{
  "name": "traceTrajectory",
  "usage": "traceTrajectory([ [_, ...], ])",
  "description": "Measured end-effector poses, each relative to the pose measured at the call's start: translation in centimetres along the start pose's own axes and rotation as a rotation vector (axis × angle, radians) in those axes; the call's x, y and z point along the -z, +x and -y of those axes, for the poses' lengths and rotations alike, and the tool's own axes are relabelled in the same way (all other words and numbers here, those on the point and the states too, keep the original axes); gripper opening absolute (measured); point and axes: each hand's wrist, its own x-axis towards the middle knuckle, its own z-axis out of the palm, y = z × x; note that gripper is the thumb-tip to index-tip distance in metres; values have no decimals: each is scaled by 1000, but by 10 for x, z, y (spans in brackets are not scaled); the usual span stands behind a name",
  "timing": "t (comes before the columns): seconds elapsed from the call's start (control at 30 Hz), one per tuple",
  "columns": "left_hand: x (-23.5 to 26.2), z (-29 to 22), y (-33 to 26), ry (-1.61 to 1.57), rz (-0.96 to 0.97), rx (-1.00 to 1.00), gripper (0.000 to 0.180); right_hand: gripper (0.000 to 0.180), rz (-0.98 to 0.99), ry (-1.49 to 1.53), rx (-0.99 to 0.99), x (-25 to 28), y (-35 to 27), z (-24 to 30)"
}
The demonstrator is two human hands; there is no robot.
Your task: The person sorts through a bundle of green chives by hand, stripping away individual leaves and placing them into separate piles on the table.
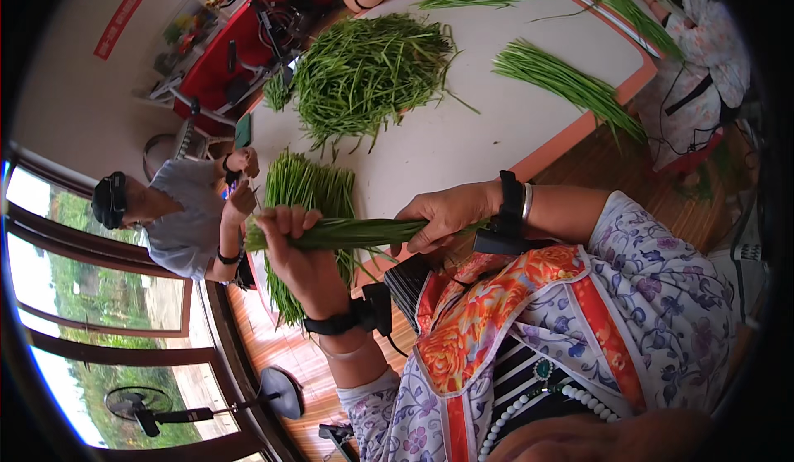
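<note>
A bundle of garlic chives (364, 232) stretches level between my hands, held in front of me over the table's near edge. My left hand (299, 255) is wrapped round its left end, fingers curled over the top. Further right, my right hand (447, 214) grips the other end between thumb and fingers, and a few leaves stick out past it. Just beyond my left hand lies a thick, neatly lined-up heap of chives (310, 182), partly hidden behind my hand and the bundle. Each of my wrists wears a black strap with a small box.
The white table (447, 143) carries a large loose pile of chives (364, 73) and an aligned bunch (571, 86) at its right edge. A co-worker (186, 214) sits at the left; others work at the far side. A fan (149, 408) stands lower left.
</note>
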Motion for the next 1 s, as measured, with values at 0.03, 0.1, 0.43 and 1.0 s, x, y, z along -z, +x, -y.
traceTrajectory([
  [0.03,7,-22,2,-24,-30,-25,18,27,42,-38,1,1,9,-4],
  [0.1,0,12,-21,-105,-105,-128,20,20,120,-136,-121,33,-48,8],
  [0.43,-23,2,-2,234,-126,-271,23,29,-702,-767,319,64,-95,77],
  [1.0,-88,94,-28,439,8,-199,28,89,-431,-799,537,-27,-23,57],
])
